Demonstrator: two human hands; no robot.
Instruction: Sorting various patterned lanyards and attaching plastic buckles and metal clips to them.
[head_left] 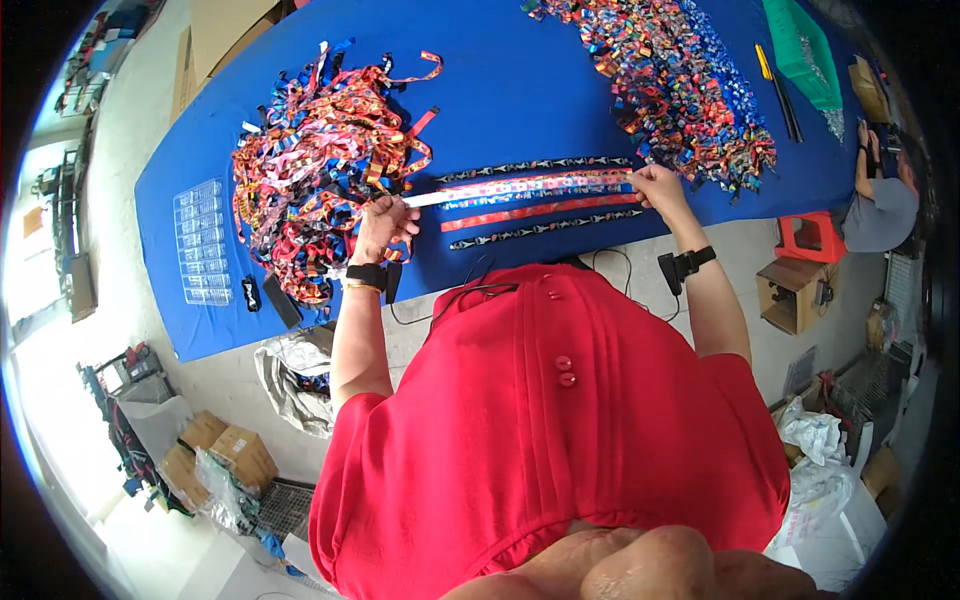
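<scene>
A light printed ribbon strap [530, 187] stretches almost straight between my two hands, above the blue-covered table. My left hand [380, 225] is closed on its white left end, beside a large tangled heap of colourful ribbon straps [320, 160]. At the strap's other end, my right hand [658, 188] pinches it between thumb and fingers. Several straps lie in roughly parallel rows around it: a black one [535, 168] on the far side, a red one [540, 212] and another black one [545, 230] on the near side.
Bundled small colourful straps [690, 110] form a long pile at the far right. A green bin [803, 55] stands beyond it. Left of the heap lies a clear compartment tray [203, 243]. A person [885, 205] is at the far right, near a red crate [808, 238].
</scene>
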